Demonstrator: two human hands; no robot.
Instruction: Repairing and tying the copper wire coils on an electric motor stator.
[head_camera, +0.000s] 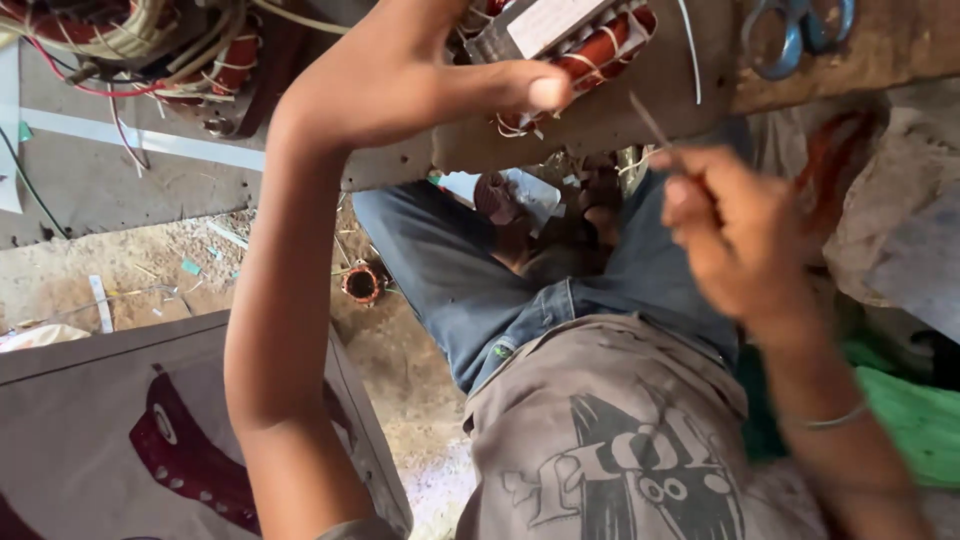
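Fingers of your left hand (420, 75) curl over the near edge of the wooden bench (640, 100), thumb stretched out flat beside the copper-wound motor coil (590, 50) that sits on top. Your right hand (740, 235) is closed in a loose fist, pinching a thin metal rod (650, 122) whose tip points up toward that coil. Blue-handled scissors (795, 35) lie further along the bench.

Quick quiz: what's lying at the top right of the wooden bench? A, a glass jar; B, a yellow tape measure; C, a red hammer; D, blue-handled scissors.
D: a pair of scissors with blue handle loops lies on the bench at the top right, above the right hand, which pinches a thin rod.
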